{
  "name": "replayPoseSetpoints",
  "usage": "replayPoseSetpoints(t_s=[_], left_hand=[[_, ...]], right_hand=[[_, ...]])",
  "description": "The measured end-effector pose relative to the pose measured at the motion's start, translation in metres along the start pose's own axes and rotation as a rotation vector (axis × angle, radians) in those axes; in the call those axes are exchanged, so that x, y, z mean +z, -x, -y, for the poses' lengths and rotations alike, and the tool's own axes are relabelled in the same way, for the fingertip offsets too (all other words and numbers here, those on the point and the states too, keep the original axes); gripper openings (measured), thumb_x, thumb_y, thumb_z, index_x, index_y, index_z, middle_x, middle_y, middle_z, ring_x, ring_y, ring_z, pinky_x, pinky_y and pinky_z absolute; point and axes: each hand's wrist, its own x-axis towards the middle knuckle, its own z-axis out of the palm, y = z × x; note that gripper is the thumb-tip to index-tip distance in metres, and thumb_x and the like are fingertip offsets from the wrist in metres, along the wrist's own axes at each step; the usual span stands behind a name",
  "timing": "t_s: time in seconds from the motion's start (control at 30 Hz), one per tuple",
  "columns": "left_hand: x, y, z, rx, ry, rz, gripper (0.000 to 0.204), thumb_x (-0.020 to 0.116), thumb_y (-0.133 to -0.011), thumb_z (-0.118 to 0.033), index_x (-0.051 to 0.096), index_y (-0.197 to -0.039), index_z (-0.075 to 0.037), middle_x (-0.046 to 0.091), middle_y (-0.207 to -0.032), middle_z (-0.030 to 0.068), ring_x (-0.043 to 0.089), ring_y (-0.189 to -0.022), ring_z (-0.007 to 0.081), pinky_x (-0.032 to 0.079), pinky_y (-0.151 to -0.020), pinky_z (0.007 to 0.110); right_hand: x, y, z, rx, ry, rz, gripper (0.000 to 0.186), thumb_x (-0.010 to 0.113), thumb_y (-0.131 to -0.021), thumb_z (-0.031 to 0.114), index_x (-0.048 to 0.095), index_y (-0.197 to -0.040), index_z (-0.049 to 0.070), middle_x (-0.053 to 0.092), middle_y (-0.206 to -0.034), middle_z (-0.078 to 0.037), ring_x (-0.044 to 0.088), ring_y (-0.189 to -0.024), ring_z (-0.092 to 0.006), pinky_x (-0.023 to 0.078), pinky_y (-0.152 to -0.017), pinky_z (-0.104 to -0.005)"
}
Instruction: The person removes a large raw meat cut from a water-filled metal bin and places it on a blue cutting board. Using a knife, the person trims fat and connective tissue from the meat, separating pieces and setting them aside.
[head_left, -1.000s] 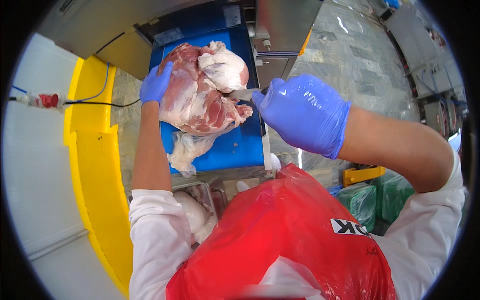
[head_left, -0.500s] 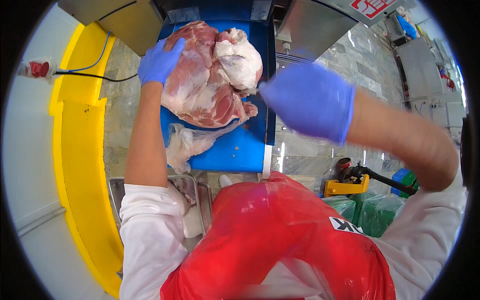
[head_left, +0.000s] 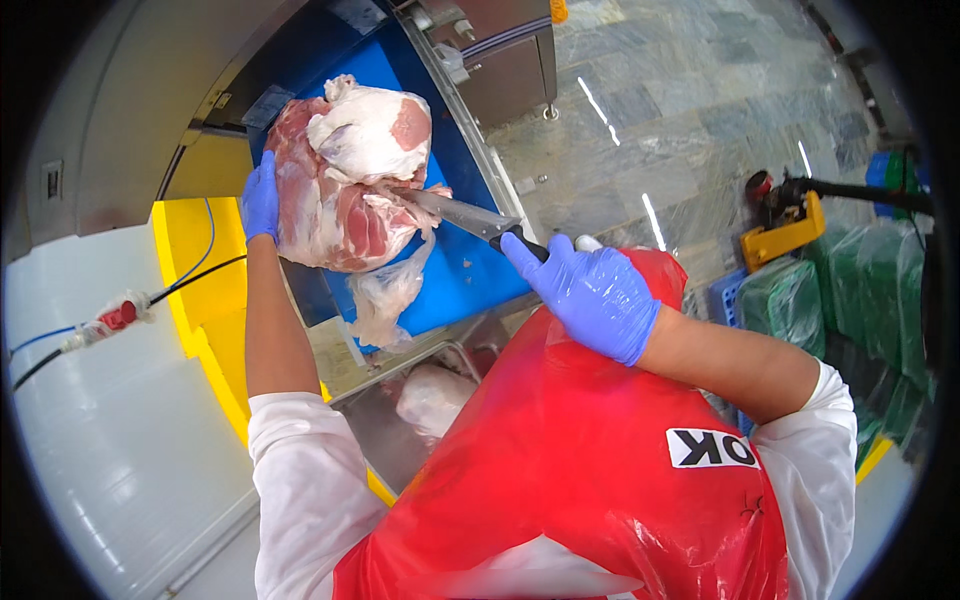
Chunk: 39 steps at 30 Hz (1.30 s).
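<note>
A large cut of raw meat (head_left: 345, 215), red with a white fatty lobe on its far side, lies on a blue conveyor belt (head_left: 478, 285). My left hand (head_left: 261, 198), in a blue glove, grips the meat's left edge; some fingertips are hidden behind it. My gloved right hand (head_left: 598, 300) is closed around the black handle of a knife (head_left: 462, 213). The blade points left and its tip end meets the meat's right side, where the flesh parts. From the meat's near side a pale, thin flap of membrane (head_left: 385, 297) trails over the belt.
Below the belt's near end stands a metal tray (head_left: 375, 425) with pale meat pieces. Steel machine housing (head_left: 110, 130) rises at the far left, above a yellow barrier (head_left: 215, 300). To the right are plastic-covered green crates (head_left: 785, 312) and a yellow-and-black pallet jack (head_left: 785, 232).
The view has turned, tilting the belt. My right hand, blurred and raised before, is lower and brings the blade to the meat. My left hand has slid from the meat's upper surface to its left edge.
</note>
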Motion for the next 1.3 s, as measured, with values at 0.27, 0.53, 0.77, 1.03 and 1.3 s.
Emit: replayPoseSetpoints(t_s=[0.27, 0.53, 0.77, 1.03, 1.3], left_hand=[[0.003, -0.013, 0.015, 0.017, 0.029, 0.01, 0.088, 0.048, -0.102, -0.07, 0.061, -0.143, 0.006, 0.062, -0.148, 0.0234, 0.058, -0.137, 0.0364, 0.042, -0.115, 0.041], [0.0, 0.008, 0.01, 0.0, 0.034, -0.041, 0.085, 0.051, -0.101, -0.07, 0.064, -0.14, 0.004, 0.065, -0.144, 0.0225, 0.061, -0.134, 0.0357, 0.044, -0.114, 0.041], [0.0, 0.017, 0.008, 0.003, 0.059, -0.064, 0.084, 0.055, -0.099, -0.07, 0.063, -0.142, 0.002, 0.065, -0.144, 0.0226, 0.061, -0.134, 0.0356, 0.044, -0.115, 0.042], [0.004, 0.01, 0.025, -0.027, 0.033, -0.128, 0.09, 0.058, -0.092, -0.076, 0.062, -0.146, -0.004, 0.062, -0.149, 0.0237, 0.057, -0.139, 0.04, 0.044, -0.116, 0.045], [-0.001, 0.019, 0.005, -0.032, 0.028, -0.125, 0.079, 0.062, -0.094, -0.07, 0.065, -0.144, -0.01, 0.064, -0.146, 0.0204, 0.06, -0.136, 0.0403, 0.045, -0.114, 0.045]], right_hand=[[-0.02, 0.007, -0.01, 0.128, -0.271, -0.075, 0.055, 0.066, -0.099, 0.021, 0.054, -0.153, 0.015, 0.06, -0.083, -0.013, 0.065, -0.059, -0.0301, 0.052, -0.05, -0.0433], [-0.015, -0.012, 0.002, 0.117, -0.187, -0.157, 0.06, 0.067, -0.097, 0.018, 0.051, -0.154, 0.013, 0.06, -0.083, -0.015, 0.064, -0.059, -0.0315, 0.052, -0.051, -0.045], [-0.039, -0.024, -0.011, 0.0, -0.109, -0.118, 0.068, 0.069, -0.09, 0.015, 0.049, -0.155, 0.01, 0.06, -0.085, -0.016, 0.065, -0.059, -0.0305, 0.051, -0.05, -0.0434], [-0.091, -0.081, -0.03, -0.257, 0.017, 0.034, 0.067, 0.07, -0.087, 0.012, 0.051, -0.151, 0.006, 0.064, -0.085, -0.019, 0.067, -0.062, -0.0334, 0.052, -0.053, -0.0441], [-0.172, -0.225, -0.05, -0.499, 0.006, 0.355, 0.023, 0.065, -0.096, 0.012, 0.076, -0.113, 0.001, 0.073, -0.09, -0.021, 0.073, -0.078, -0.0367, 0.058, -0.068, -0.0463]])
